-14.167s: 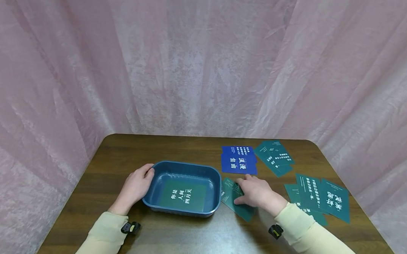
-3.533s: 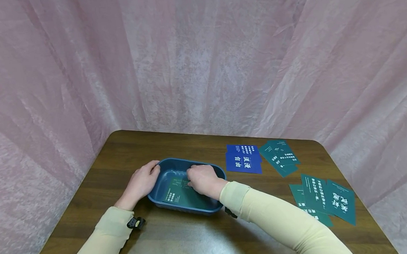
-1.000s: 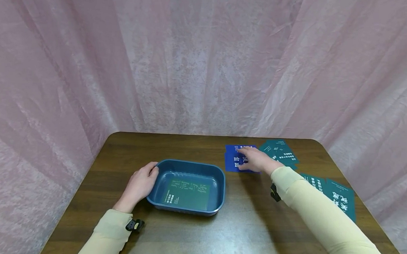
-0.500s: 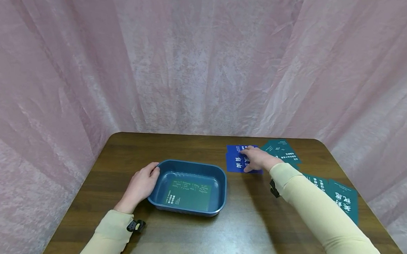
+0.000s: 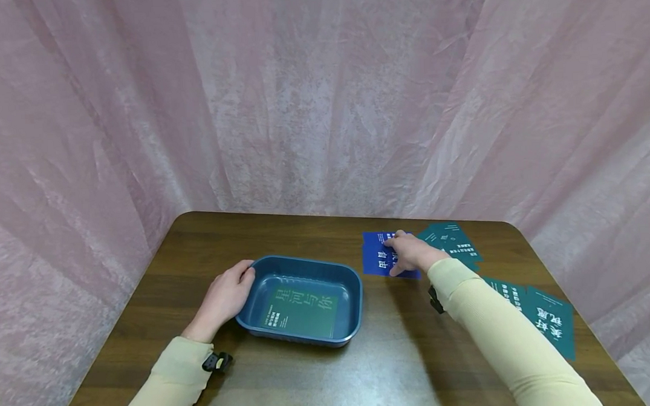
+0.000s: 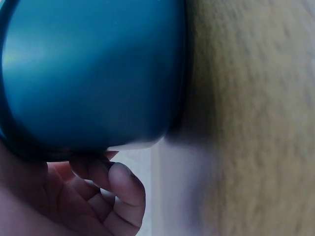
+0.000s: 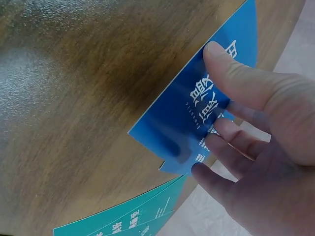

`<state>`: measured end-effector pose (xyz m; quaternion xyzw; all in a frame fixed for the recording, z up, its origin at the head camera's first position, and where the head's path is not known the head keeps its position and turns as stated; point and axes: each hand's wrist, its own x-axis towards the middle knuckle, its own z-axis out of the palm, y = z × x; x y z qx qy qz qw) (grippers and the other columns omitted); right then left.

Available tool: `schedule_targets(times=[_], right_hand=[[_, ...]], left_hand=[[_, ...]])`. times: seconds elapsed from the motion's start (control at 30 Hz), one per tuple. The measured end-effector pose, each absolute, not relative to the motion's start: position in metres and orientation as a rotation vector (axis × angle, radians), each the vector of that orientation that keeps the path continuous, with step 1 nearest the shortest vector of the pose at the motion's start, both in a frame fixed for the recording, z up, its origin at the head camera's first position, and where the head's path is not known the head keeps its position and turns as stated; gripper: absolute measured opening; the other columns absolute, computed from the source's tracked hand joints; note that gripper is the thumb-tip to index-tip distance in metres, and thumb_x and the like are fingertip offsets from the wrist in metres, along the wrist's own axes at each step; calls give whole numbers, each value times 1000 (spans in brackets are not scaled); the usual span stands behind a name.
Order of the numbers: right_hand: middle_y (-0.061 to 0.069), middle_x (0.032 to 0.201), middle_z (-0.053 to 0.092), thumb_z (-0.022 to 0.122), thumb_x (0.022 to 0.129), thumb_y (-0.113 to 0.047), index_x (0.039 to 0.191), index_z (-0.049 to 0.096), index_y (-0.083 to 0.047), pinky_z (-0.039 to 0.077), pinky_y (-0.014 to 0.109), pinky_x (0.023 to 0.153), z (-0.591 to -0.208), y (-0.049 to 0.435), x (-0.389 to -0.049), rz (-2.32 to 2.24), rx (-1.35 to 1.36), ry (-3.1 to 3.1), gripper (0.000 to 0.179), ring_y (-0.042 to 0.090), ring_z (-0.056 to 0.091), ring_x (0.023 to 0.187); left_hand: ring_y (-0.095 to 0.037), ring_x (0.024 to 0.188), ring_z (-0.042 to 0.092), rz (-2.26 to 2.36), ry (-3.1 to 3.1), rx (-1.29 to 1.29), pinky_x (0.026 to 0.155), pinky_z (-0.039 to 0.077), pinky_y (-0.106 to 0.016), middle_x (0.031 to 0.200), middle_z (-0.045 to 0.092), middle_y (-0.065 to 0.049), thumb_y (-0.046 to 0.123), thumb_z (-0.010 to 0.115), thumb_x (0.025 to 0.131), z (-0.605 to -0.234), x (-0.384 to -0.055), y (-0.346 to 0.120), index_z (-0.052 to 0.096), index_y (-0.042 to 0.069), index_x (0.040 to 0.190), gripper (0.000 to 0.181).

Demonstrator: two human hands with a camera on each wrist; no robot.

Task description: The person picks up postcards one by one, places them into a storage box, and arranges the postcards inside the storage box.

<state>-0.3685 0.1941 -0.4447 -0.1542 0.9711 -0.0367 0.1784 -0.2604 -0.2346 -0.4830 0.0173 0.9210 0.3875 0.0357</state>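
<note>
A dark blue rectangular tray (image 5: 354,314) stands on the table, with a green card (image 5: 302,313) printed with Chinese characters lying inside. My left hand (image 5: 225,295) grips the tray's left end at the rim; in the left wrist view, curled fingers (image 6: 125,184) show beside the tray wall. Over at the back right, my right hand (image 5: 411,254) rests on overlapping blue cards (image 5: 376,261). Seen in the right wrist view, the thumb lies on the near edge of the top blue card (image 7: 167,113), and the fingers spread over its far side. The cards lie flat on the table.
Green cards (image 5: 454,240) fan out just right of the blue ones. More green cards (image 5: 556,326) lie near the right table edge, partly hidden by my right sleeve. A pink curtain (image 5: 321,106) hangs behind the wooden table (image 5: 239,231).
Earlier, my right hand was on green cards beside the tray, then inside the tray; those cards left the table. It has since moved to the blue cards and hardly shifts there. The left hand stays put.
</note>
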Motion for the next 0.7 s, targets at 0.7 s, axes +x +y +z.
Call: schedule_targets(times=[0.7], right_hand=[[27, 159, 43, 98, 87, -29, 166, 47, -7, 37, 68, 122, -449, 193, -366, -80, -401, 2826, 96, 46, 44, 143]], left_hand=[[-45, 136, 61, 1168, 2865, 81, 115, 45, -68, 153, 62, -25, 28, 44, 119, -483, -260, -234, 57, 3, 157, 47]])
